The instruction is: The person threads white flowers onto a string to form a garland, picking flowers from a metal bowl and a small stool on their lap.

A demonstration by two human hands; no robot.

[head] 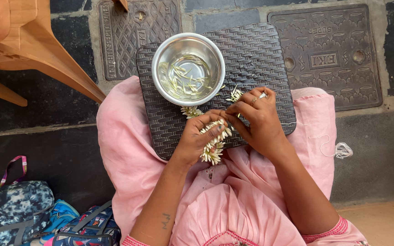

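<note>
Head view, looking down at my lap. My left hand [200, 139] holds a strand of white flower buds [215, 142], its grip closed around the upper part while the lower end hangs off the near edge of the dark woven board [261, 54] onto the pink cloth [128, 150]. My right hand [260, 119] meets it at the strand's top, fingertips pinched narrow; I cannot tell whether they hold thread, a bud or both. A steel bowl [160, 54] with loose buds in water sits at the board's far left corner, and a few buds [236, 94] lie on the board just beside my right hand. I judge the risks as follows: a slackened pinch could let the strand unravel or slide off the near edge; the thin white thread [340, 149], trailing over the cloth's right edge, could snag or tangle; a knock could tip the bowl. A wooden chair leg [55, 64] stands far left and bags [19, 209] lie near left, well apart, obstructing nothing.
</note>
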